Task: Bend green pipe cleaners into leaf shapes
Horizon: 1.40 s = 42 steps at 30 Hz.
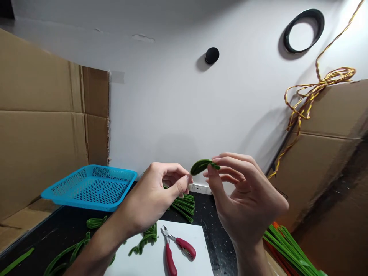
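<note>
A small leaf shape bent from green pipe cleaner (200,166) is held up above the table, in front of the pale wall. My right hand (244,191) pinches its right end between thumb and fingers. At its left tip, the thumb and forefinger of my left hand (161,195) are pressed together; whether they grip the tip itself is hard to see. Below lie red-handled cutting pliers (172,245) with jaws apart on a white board (191,230). Beside them on the board are curled green pipe cleaner pieces (145,239), partly hidden by my left arm.
A blue perforated basket (89,205) stands at the left. Behind my hands lies a bundle of green pipe cleaners (184,207); more green stems (290,249) are at the lower right. Cardboard (43,99) walls both sides, with yellow twisted wire (313,88) hanging at right.
</note>
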Available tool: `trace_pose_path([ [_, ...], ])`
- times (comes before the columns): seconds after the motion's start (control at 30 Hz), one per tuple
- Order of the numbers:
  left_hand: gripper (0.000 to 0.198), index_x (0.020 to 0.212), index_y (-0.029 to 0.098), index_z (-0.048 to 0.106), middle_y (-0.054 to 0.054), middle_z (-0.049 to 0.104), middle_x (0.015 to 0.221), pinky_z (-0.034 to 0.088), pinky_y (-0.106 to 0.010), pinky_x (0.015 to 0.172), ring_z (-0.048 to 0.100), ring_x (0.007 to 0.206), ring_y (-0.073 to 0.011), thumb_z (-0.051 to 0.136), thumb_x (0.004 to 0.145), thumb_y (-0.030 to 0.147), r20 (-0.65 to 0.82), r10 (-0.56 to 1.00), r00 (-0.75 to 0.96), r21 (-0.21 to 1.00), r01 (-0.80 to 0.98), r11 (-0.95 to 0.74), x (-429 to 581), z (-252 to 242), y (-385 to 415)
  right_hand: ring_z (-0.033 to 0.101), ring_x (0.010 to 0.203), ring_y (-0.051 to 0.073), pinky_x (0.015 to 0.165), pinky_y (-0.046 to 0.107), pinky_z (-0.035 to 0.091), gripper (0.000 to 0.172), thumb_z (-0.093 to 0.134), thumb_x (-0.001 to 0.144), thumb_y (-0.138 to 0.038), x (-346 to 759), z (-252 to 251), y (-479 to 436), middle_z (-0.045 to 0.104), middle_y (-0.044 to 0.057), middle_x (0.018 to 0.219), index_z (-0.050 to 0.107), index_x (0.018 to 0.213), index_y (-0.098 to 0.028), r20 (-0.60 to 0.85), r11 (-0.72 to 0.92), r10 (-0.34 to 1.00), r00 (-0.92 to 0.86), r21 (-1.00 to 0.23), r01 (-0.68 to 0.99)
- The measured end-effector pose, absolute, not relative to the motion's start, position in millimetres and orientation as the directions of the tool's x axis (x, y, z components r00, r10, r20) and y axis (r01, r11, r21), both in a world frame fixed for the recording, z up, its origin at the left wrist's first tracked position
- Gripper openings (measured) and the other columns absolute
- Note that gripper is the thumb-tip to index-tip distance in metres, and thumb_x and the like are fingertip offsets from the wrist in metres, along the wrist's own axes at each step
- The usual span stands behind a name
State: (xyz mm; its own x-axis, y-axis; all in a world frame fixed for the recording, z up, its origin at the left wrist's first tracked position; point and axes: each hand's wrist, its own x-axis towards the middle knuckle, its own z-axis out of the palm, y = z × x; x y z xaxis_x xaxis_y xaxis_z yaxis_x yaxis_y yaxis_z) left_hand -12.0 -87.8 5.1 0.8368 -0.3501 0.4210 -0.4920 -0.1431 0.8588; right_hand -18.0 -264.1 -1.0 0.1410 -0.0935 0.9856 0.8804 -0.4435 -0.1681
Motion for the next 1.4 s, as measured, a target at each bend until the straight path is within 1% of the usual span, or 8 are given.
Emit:
trace_pose_path([
  [0.23, 0.033, 0.084, 0.022, 0.069, 0.006, 0.066, 0.079, 0.048, -0.015, 0.073, 0.061, 0.079, -0.0045, 0.062, 0.100, 0.050, 0.514, -0.343, 0.786, 0.815, -0.573, -0.090, -17, 4, -91, 0.072, 0.084, 0.010, 0.062, 0.021, 0.066, 0.023, 0.075, 0.087, 0.003, -15, -4, -263, 0.071, 0.004, 0.100, 0.073, 0.103, -0.014, 0.993, -0.402, -0.067, 0.101, -0.120, 0.908],
  [0.37, 0.043, 0.074, 0.018, 0.065, 0.005, 0.059, 0.068, 0.040, -0.015, 0.061, 0.051, 0.068, -0.0036, 0.059, 0.101, 0.050, 0.577, -0.271, 0.770, 0.747, -0.632, -0.206, -19, 3, -91, 0.072, 0.085, 0.011, 0.062, 0.021, 0.065, 0.023, 0.076, 0.085, 0.003, -15, -3, -262, 0.072, 0.004, 0.099, 0.072, 0.101, -0.013, 0.996, -0.419, -0.045, 0.075, -0.087, 0.904],
  [0.53, 0.045, 0.064, 0.015, 0.058, 0.004, 0.049, 0.058, 0.029, -0.021, 0.053, 0.038, 0.057, -0.0038, 0.054, 0.103, 0.037, 0.752, -0.156, 0.640, 0.549, -0.740, -0.387, -23, -4, -97, 0.069, 0.080, 0.009, 0.066, 0.023, 0.060, 0.019, 0.076, 0.085, 0.000, -19, -3, -256, 0.072, 0.002, 0.093, 0.065, 0.079, -0.014, 0.999, -0.509, -0.042, 0.030, -0.047, 0.860],
  [0.73, 0.044, 0.060, 0.012, 0.037, 0.006, 0.030, 0.055, 0.023, -0.022, 0.052, 0.027, 0.053, -0.0020, 0.058, 0.098, 0.015, 0.943, -0.093, 0.320, 0.247, -0.858, -0.451, -27, -11, -111, 0.068, 0.079, 0.012, 0.067, 0.028, 0.059, 0.016, 0.074, 0.088, -0.003, -22, -6, -253, 0.071, 0.003, 0.096, 0.071, 0.086, -0.019, 0.994, -0.475, -0.107, 0.038, -0.085, 0.876],
  [0.93, 0.031, 0.067, 0.014, 0.057, 0.004, 0.038, 0.059, 0.026, -0.027, 0.054, 0.029, 0.057, -0.0055, 0.060, 0.097, 0.012, 0.970, -0.108, 0.217, 0.109, -0.788, -0.607, -20, -15, -107, 0.068, 0.083, 0.011, 0.063, 0.024, 0.055, 0.016, 0.074, 0.089, -0.004, -19, -4, -261, 0.071, 0.003, 0.097, 0.067, 0.092, -0.018, 0.995, -0.518, -0.031, 0.091, -0.093, 0.851],
  [1.17, 0.008, 0.088, 0.010, 0.071, 0.000, 0.062, 0.067, 0.032, -0.028, 0.057, 0.039, 0.060, -0.0080, 0.065, 0.093, 0.007, 0.985, -0.145, 0.098, -0.024, -0.745, -0.667, -10, -19, -98, 0.052, 0.065, 0.003, 0.058, 0.021, 0.044, 0.014, 0.069, 0.094, -0.007, -12, -10, -262, 0.068, 0.000, 0.088, 0.063, 0.085, -0.016, 0.994, -0.711, 0.113, -0.005, 0.085, 0.698],
  [1.27, 0.011, 0.095, 0.008, 0.074, 0.001, 0.055, 0.063, 0.032, -0.028, 0.056, 0.038, 0.060, -0.0089, 0.064, 0.094, 0.006, 0.982, -0.172, 0.073, -0.074, -0.692, -0.718, -8, -18, -94, 0.051, 0.063, 0.002, 0.058, 0.023, 0.043, 0.016, 0.070, 0.095, -0.009, -8, -13, -262, 0.070, -0.001, 0.091, 0.064, 0.082, -0.016, 0.992, -0.750, 0.127, 0.021, 0.082, 0.656],
  [1.4, 0.014, 0.086, 0.011, 0.075, 0.002, 0.047, 0.059, 0.030, -0.029, 0.055, 0.035, 0.057, -0.0090, 0.064, 0.094, 0.011, 0.976, -0.195, 0.093, -0.083, -0.673, -0.735, -8, -19, -98, 0.050, 0.060, 0.002, 0.057, 0.022, 0.043, 0.022, 0.068, 0.097, -0.012, -7, -12, -262, 0.069, -0.003, 0.085, 0.063, 0.076, -0.015, 0.995, -0.738, 0.067, 0.080, -0.005, 0.675],
])
